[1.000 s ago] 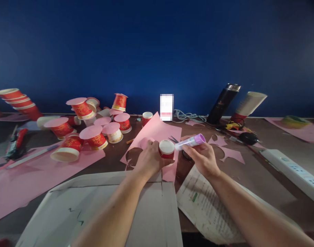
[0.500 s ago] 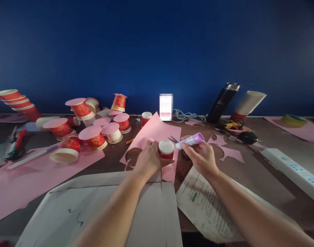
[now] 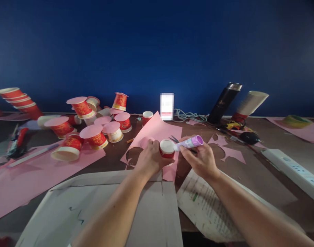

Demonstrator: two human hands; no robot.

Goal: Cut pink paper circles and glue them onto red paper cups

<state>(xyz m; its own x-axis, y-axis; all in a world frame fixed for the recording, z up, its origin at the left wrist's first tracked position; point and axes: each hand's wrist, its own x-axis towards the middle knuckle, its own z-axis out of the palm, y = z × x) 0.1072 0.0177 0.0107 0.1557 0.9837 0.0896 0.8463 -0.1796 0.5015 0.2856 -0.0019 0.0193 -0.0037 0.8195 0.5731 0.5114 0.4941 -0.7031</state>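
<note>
My left hand [image 3: 151, 158] grips a small red paper cup [image 3: 167, 149] turned bottom up, its white base facing me. In my right hand [image 3: 201, 158] is a purple-capped glue stick [image 3: 189, 143], lying sideways with its white tip touching the rim of the cup's base. Both hands hover over a pink paper sheet [image 3: 157, 132] with round holes cut out of it. Scissors [image 3: 175, 139] lie just behind the cup, partly hidden.
Several red cups topped with pink discs [image 3: 95, 133] crowd the left, beside a stack of cups [image 3: 18, 101]. A flattened cardboard box [image 3: 107, 212] and a printed sheet [image 3: 203, 202] lie near me. Black flask [image 3: 223, 103], power strip [image 3: 295, 171] and pink scraps [image 3: 229, 154] lie right.
My right hand has shifted left, bringing the glue stick's tip from just beside the cup onto the rim of its base. The left hand and cup have barely moved.
</note>
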